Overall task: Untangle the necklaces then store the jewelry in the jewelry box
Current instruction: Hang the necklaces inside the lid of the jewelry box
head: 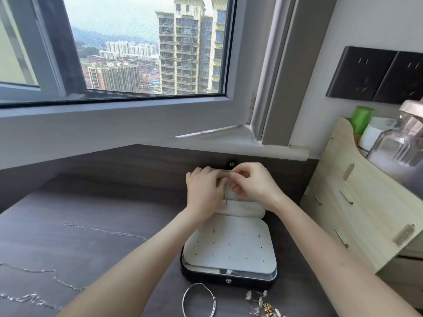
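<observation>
Nearest you, the bangle [183, 299] and the heap of earrings [263, 304] lay just in front of the jewelry box [229, 281]. Loose chains [105, 230] trailed over the desk [91, 197] to your left. A forearm drawn back carelessly could have swept them into a fresh tangle.

The box lay open, its perforated panel [231, 252] facing up. Over its far half your hands met. The left hand [203, 191] had its fingers curled, and the right hand [254, 181] was narrowed to a pinch. Both gripped a thin necklace [225, 171] drawn short between them, one strand hanging toward the lid pocket [242, 208]. Tug too hard there and the fine chain could have kinked or slipped free. Whether it was hooked to anything, I couldn't tell.
</observation>
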{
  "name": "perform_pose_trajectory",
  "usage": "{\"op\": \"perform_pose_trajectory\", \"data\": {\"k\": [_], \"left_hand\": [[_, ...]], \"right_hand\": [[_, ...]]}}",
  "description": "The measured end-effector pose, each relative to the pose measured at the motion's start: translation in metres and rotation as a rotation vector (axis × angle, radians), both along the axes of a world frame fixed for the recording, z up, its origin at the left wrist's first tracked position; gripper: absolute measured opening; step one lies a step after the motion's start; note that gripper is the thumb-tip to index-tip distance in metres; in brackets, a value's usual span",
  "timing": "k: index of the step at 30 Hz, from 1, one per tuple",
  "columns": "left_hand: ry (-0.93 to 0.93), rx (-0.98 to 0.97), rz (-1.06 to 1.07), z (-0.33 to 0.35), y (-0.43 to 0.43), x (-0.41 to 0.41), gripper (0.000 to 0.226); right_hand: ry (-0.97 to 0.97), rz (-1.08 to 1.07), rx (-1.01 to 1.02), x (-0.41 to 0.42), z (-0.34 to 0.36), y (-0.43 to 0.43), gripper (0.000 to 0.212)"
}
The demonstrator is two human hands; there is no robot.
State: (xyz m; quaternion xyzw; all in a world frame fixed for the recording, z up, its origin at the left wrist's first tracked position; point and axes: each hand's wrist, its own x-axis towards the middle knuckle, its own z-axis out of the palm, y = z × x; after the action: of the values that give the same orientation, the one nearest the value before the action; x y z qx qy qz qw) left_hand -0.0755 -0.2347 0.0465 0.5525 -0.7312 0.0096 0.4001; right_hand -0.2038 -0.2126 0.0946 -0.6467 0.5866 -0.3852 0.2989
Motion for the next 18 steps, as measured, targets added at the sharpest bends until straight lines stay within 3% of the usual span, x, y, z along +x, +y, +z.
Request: {"op": "perform_pose_trajectory", "data": {"k": [6, 13, 18], "left_hand": [[0.0, -0.022, 0.093, 0.003, -0.002, -0.007, 0.028], [-0.142, -0.016, 0.235, 0.009, -0.004, -0.014, 0.027], [-0.164, 0.003, 0.25, 0.017, -0.002, -0.02, 0.032]], "right_hand": [[-0.045, -0.147, -0.07, -0.003, -0.011, -0.004, 0.019], [0.156, -0.414, -0.185, 0.007, -0.026, -0.012, 0.031], [0.245, -0.469, -0.147, 0.012, -0.022, -0.013, 0.038]]}}
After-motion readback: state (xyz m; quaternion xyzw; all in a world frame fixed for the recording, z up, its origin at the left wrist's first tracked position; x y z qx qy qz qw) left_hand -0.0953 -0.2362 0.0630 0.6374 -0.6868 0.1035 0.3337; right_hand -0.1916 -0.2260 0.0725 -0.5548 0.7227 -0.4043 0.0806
